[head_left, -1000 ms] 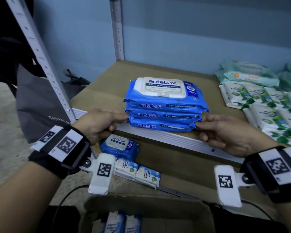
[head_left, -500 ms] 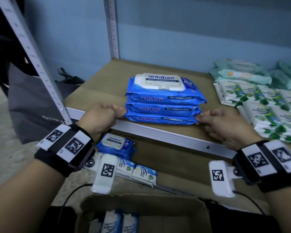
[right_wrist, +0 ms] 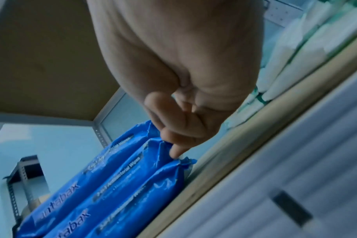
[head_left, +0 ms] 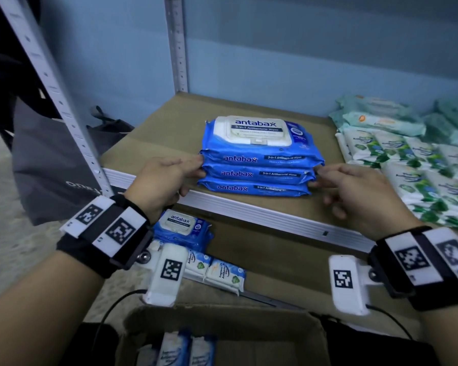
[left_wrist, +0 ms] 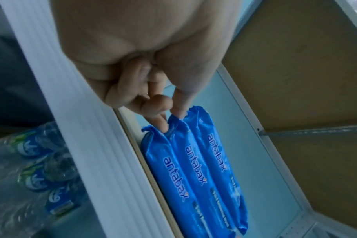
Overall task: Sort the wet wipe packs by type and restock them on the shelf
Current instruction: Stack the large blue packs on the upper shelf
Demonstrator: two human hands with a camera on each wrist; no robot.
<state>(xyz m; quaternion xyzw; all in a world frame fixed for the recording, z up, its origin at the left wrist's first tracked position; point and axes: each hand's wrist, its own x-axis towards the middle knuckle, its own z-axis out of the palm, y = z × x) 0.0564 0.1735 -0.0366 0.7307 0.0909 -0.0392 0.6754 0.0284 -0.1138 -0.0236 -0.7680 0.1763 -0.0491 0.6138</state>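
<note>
A stack of three blue antabax wipe packs (head_left: pixel 259 159) lies on the brown shelf board (head_left: pixel 169 133), a little behind the white front rail. My left hand (head_left: pixel 196 167) is at the stack's left end. In the left wrist view its thumb and index finger (left_wrist: pixel 161 127) pinch the crimped end of the middle pack (left_wrist: pixel 194 169). My right hand (head_left: pixel 315 175) is at the right end. The right wrist view shows its thumb and a fingertip (right_wrist: pixel 174 154) on the crimped ends of the packs (right_wrist: pixel 112 177).
Green-and-white packs (head_left: pixel 413 165) and pale teal packs (head_left: pixel 381 120) fill the shelf's right side. One blue pack (head_left: pixel 181 228) and small white packs (head_left: pixel 217 273) lie on the lower shelf. A cardboard box (head_left: pixel 249 320) with packs stands below me. A steel upright (head_left: pixel 50 83) rises at the left.
The stack went from the shelf's front edge, held between my hands, to lying further back on the board. Both hands followed it forward.
</note>
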